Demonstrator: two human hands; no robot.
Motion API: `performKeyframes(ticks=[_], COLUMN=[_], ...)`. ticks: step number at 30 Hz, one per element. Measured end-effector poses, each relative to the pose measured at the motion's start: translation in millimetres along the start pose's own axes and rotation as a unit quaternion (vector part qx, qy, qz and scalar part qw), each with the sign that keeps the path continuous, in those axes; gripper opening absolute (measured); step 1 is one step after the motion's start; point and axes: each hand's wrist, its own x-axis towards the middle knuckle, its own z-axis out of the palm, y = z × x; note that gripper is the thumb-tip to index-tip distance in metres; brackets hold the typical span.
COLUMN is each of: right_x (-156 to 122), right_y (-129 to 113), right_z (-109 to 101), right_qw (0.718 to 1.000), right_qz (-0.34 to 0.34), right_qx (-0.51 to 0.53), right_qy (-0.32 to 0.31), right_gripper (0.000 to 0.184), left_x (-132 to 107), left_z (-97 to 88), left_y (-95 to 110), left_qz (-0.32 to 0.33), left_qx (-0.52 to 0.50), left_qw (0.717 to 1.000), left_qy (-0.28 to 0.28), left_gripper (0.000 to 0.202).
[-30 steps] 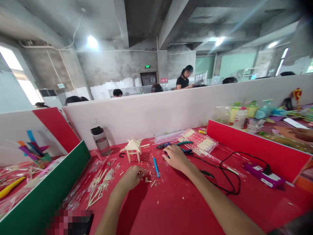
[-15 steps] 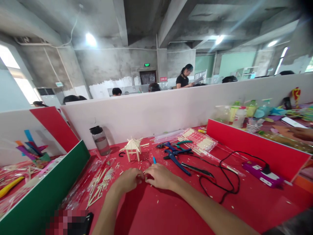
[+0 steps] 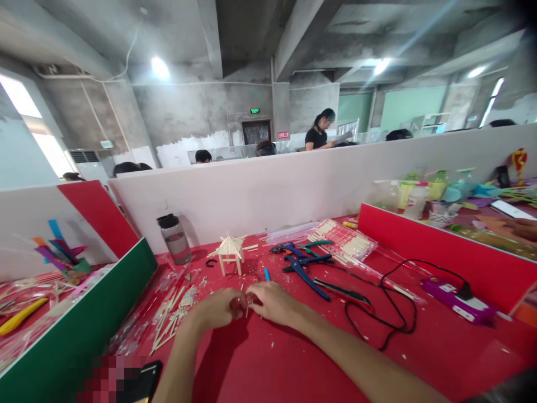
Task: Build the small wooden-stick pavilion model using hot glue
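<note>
Our right hand, at the blue cutter a second ago, now meets our left hand, so work centres on the thin stick between their narrowly drawn fingertips, though we cannot tell which grips it, the stick model standing just beyond both.

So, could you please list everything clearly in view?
Table: one, red, foreground
Stick model: one, pale, mid-table
Short stick: one, pale, in front of model
Loose sticks: many, pale, left
Packaged sticks: many, pale, back right
Pen: one, blue, right of model
Tools: several, mainly blue, right of pen
Power strip: one, purple-white, right
Water bottle: one, clear, back left
Green divider: one, green, left
Red divider: one, red, right
Partition: one, white, behind table
Standing person: one, black top, background
Left hand: one, bare, centre
Right hand: one, bare, centre
</note>
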Motion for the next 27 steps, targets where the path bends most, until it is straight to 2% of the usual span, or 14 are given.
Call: performKeyframes(ticks=[5, 10, 13, 19, 23, 27], right_x=[3, 3, 3, 5, 5, 4], right_y=[9, 24, 31, 35, 40, 43], right_z=[-11, -20, -23, -25, -23, -24], right_qw=[0.980, 0.948, 0.930, 0.915, 0.909, 0.907], right_qz=[0.070, 0.117, 0.126, 0.138, 0.145, 0.145], right_qx=[0.177, 0.281, 0.330, 0.364, 0.375, 0.376], right_qy=[0.054, 0.087, 0.098, 0.109, 0.113, 0.121], right_gripper=[0.022, 0.024, 0.024, 0.024, 0.026, 0.025], left_x=[0, 5, 10, 23, 28, 29], left_z=[-5.1, -0.6, 6.2, 23.5, 33.8, 37.1], left_y=[-3, 4, 12, 16, 12, 10], left_qz=[-0.022, -0.017, 0.004, 0.096, 0.104, 0.088], left_qx=[0.063, 0.102, 0.103, 0.065, 0.061, 0.064], left_qw=[0.997, 0.993, 0.991, 0.991, 0.991, 0.992], left_qy=[0.032, 0.060, 0.080, 0.064, 0.054, 0.072], left_gripper=[0.036, 0.020, 0.019, 0.032, 0.032, 0.030])
